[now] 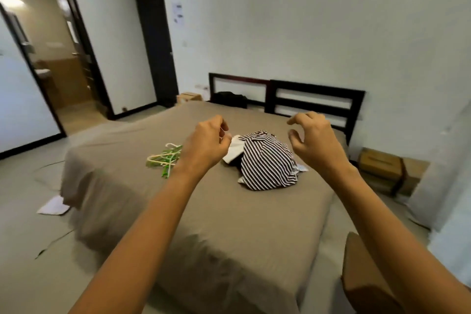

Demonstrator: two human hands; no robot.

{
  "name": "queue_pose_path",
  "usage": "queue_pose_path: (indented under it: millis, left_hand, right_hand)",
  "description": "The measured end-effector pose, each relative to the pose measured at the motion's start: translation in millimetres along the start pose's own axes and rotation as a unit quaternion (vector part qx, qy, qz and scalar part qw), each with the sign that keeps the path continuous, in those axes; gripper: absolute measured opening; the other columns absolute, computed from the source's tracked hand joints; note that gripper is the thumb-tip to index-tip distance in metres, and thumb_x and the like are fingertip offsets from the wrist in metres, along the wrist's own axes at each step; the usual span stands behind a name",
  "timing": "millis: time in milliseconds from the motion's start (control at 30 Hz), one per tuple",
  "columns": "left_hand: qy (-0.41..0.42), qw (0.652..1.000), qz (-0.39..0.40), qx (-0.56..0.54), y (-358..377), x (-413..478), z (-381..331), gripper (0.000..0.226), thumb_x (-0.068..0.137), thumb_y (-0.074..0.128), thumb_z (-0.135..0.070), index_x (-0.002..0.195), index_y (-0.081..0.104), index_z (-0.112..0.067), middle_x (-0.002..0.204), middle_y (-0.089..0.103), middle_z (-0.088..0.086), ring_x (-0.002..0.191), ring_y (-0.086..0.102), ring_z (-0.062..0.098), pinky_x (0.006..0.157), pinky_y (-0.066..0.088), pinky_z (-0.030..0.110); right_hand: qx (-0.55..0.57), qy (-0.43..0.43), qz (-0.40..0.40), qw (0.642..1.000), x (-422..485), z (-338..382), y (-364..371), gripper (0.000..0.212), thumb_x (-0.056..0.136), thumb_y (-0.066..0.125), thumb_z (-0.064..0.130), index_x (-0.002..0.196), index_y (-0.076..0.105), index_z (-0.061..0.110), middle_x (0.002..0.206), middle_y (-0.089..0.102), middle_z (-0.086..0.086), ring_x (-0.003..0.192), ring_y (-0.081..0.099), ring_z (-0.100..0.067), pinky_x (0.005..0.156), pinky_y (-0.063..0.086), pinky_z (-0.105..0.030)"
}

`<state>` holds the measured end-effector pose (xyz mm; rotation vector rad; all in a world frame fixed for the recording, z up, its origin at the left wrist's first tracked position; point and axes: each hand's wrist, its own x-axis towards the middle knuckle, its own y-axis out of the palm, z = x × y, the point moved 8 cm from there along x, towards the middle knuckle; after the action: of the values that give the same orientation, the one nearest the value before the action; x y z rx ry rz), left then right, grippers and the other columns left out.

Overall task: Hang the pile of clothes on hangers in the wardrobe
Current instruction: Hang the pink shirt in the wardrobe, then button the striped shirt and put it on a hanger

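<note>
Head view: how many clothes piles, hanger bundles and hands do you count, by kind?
Clothes pile: 1, striped on top
Hanger bundle: 1, green and white, single hangers too tangled to count
Hands: 2, left hand and right hand
Total: 4

A wide bed under a taupe sheet (229, 224) fills the middle of the room, its dark slatted wooden headboard (316, 99) against the pale wall. A black heap (229, 98) lies at the head end (too blurred to identify). A brown cardboard box (379, 163) sits on the floor right of the bed. A smaller cardboard box (190, 97) stands near a dark closed door (155, 41). A white sheet of paper (53, 205) lies on the grey floor to the left.
</note>
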<state>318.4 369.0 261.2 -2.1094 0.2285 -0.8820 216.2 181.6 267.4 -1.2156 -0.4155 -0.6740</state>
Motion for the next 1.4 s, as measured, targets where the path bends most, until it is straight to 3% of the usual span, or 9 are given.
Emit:
queue_pose_path:
  millis: [233,600,700,833,967,1133,1233,1300,1400]
  left_hand:
    - [0.024,0.991,0.126,-0.025,113.0,111.2,90.4,0.012,0.089,0.058,-0.016,0.097,0.061,-0.007,0.088,0.064,0.006,0.077,0.058,0.018,0.064,0.039,0.023]
    - [-0.022,0.966,0.247,-0.071,304.3,240.1,225.0,0.008,0.084,0.06,-0.01,0.083,0.054,-0.015,0.077,0.059,0.001,0.07,0.057,0.017,0.065,0.049,0.031]
    - [-0.041,0.956,0.275,-0.093,363.8,273.7,258.5,0.007,0.083,0.06,-0.007,0.083,0.056,-0.013,0.073,0.057,-0.003,0.062,0.051,0.009,0.058,0.04,0.021]
    - [-0.053,0.948,0.287,-0.128,412.1,289.6,279.0,0.008,0.081,0.059,-0.004,0.082,0.058,-0.011,0.067,0.056,-0.003,0.059,0.049,0.009,0.062,0.041,0.024]
    - [-0.055,0.939,0.295,-0.169,482.3,300.9,319.2,0.006,0.079,0.061,-0.001,0.084,0.062,-0.004,0.061,0.05,-0.014,0.055,0.046,-0.001,0.055,0.037,0.008]
    - [-0.06,0.912,0.356,-0.193,560.2,294.5,361.8,0.017,0.077,0.061,0.001,0.078,0.055,-0.014,0.066,0.052,-0.015,0.055,0.047,-0.003,0.057,0.035,0.003]
    - [-0.071,0.896,0.386,-0.206,591.8,292.9,373.9,0.027,0.078,0.061,0.0,0.071,0.051,-0.024,0.067,0.055,-0.013,0.054,0.049,-0.001,0.057,0.036,0.005]
    - [-0.105,0.882,0.396,-0.232,602.4,295.4,377.5,0.025,0.081,0.062,-0.005,0.071,0.054,-0.026,0.07,0.061,-0.011,0.059,0.055,-0.001,0.06,0.04,0.007]
    - [-0.175,0.862,0.387,-0.275,605.6,311.8,374.2,0.009,0.089,0.06,-0.017,0.081,0.063,-0.014,0.077,0.066,-0.003,0.068,0.06,0.007,0.061,0.045,0.01]
  right_hand:
    - [-0.042,0.147,0.063,0.986,58.0,-87.3,126.9,0.024,0.09,0.055,0.012,0.113,0.061,0.006,0.111,0.059,-0.013,0.109,0.049,-0.027,0.09,0.037,-0.03]
    - [-0.021,0.324,0.226,0.918,113.8,-231.8,358.9,0.019,0.08,0.052,0.001,0.095,0.064,-0.002,0.093,0.067,-0.018,0.089,0.06,-0.031,0.069,0.038,-0.03]
    - [-0.02,0.339,0.268,0.902,142.5,-267.2,435.7,0.018,0.081,0.052,0.006,0.094,0.063,-0.001,0.092,0.067,-0.018,0.089,0.06,-0.03,0.067,0.036,-0.028]
    - [0.017,0.379,0.27,0.885,165.5,-291.3,497.7,0.02,0.085,0.058,0.02,0.094,0.06,0.003,0.089,0.062,-0.011,0.088,0.057,-0.027,0.067,0.036,-0.027]
    - [0.012,0.433,0.225,0.873,184.8,-339.0,571.1,0.03,0.088,0.06,0.034,0.083,0.046,0.008,0.083,0.051,-0.01,0.076,0.048,-0.022,0.063,0.033,-0.029]
    - [-0.024,0.534,0.183,0.825,178.1,-378.7,634.4,0.042,0.089,0.061,0.038,0.11,0.046,0.004,0.111,0.054,-0.015,0.098,0.059,-0.032,0.069,0.041,-0.033]
    - [-0.076,0.546,0.153,0.82,176.7,-390.1,641.7,0.022,0.093,0.056,0.029,0.101,0.055,0.009,0.103,0.061,-0.01,0.094,0.061,-0.029,0.069,0.043,-0.031]
    - [-0.047,0.514,0.058,0.855,187.4,-392.9,630.1,0.013,0.092,0.056,0.02,0.081,0.054,0.013,0.082,0.061,-0.007,0.082,0.06,-0.028,0.063,0.036,-0.029]
    - [0.052,0.451,-0.153,0.878,217.8,-390.1,578.9,0.025,0.088,0.059,0.008,0.068,0.046,0.011,0.063,0.047,-0.003,0.062,0.044,-0.021,0.059,0.025,-0.03]
